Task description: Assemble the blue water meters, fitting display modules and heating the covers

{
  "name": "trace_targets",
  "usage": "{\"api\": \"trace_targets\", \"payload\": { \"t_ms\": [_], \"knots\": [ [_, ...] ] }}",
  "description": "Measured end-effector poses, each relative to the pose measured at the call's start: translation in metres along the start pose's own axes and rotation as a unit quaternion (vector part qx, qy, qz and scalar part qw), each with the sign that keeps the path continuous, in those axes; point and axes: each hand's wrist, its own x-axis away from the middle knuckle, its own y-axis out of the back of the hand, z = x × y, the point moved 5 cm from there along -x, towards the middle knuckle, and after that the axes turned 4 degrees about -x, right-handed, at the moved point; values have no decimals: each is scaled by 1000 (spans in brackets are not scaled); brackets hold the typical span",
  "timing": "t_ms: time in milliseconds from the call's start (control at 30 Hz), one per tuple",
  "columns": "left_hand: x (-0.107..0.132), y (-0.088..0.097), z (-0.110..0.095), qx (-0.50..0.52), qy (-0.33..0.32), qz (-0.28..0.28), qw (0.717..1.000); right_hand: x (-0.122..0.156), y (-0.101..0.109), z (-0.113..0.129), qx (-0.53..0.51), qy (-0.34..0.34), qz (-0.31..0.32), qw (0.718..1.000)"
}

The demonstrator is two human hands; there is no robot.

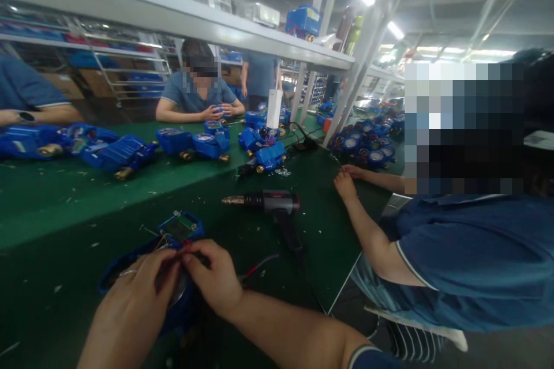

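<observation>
The green bench [329, 230] spreads under and beyond both my hands, with a white shelf [130, 6] crossing above its far side. Well to the right of my hands sits a co-worker in blue [467, 253]; another person [182, 92] sits across from me. Blue meters [119, 153] line the bench farther out, and more are heaped far off to the right. Nearer, beyond my right hand [219, 279], lies a heat gun [279, 204], nozzle leftward, handle slanting back toward me. The open blue housing [106, 279] is right beneath my hands, which block much of it; its visible rim slants from beside my left hand [130, 294] away and rightward, but I cannot tell its full long axis. The framed circuit board [179, 228] rises just past my fingers. Both hands pinch thin red wires [186, 246] between fingertips.
</observation>
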Motion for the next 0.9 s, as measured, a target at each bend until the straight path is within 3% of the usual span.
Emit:
{"api": "trace_targets", "payload": {
  "t_ms": [133, 267, 533, 900],
  "knots": [
    [-5, 9, -8, -51, 3, 33, 998, 1, -1, 0, 36, 19, 22, 999],
    [-9, 15, -10, -18, 14, 65, 998, 1, -2, -4, 62, 30, 29, 997],
    [-7, 18, -5, 82, 23, 57, 995, 1, -3, -12, 47, 9, 61, 997],
    [-8, 15, -4, 90, 24, 48, 995, 1, -5, -8, 79, 8, 86, 993]
  ]
}}
